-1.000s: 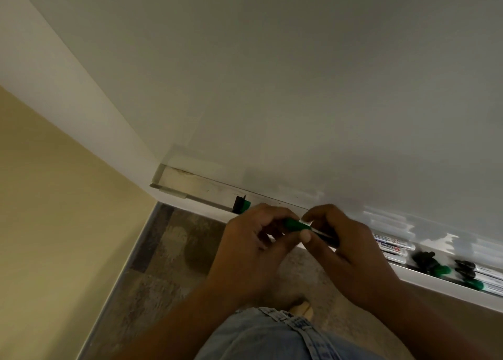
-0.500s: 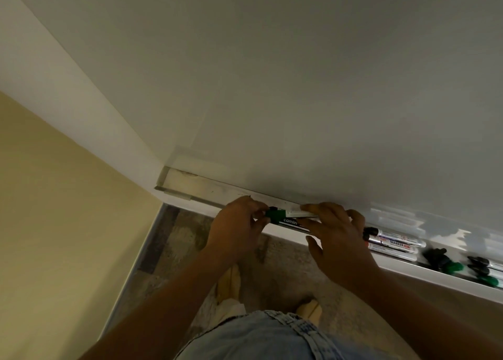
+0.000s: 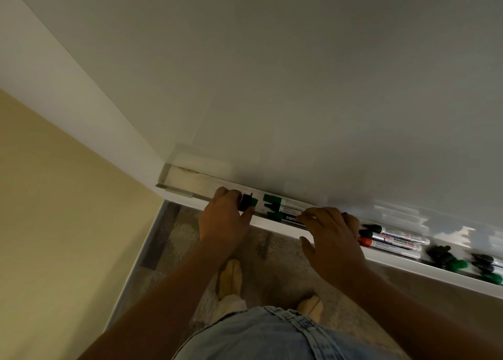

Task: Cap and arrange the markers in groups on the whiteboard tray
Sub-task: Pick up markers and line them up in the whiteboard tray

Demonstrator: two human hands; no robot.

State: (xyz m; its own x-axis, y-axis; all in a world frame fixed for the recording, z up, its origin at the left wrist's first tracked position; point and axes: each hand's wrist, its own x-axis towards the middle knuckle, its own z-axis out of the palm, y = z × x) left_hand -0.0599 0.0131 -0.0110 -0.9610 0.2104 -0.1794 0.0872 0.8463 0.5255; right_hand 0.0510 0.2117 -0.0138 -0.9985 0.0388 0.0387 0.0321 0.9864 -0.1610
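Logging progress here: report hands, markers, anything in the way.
Left hand pinches loose caps. Right hand rests on green markers in tray. No obstruction seen.

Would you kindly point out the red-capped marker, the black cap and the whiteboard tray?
red-capped marker (image 3: 392, 248): head view, on its barrel.
black cap (image 3: 245, 201): head view, its middle.
whiteboard tray (image 3: 185, 180): head view, bare left end.

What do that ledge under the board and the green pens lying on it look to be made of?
Tray: probably painted metal or plastic, with a smooth matte white lip and a scuffed, stained floor. Green markers: likely plastic, with glossy whitish bodies, printed labels and moulded green caps. The left hand pinches what looks like a black cap, plastic-looking too.
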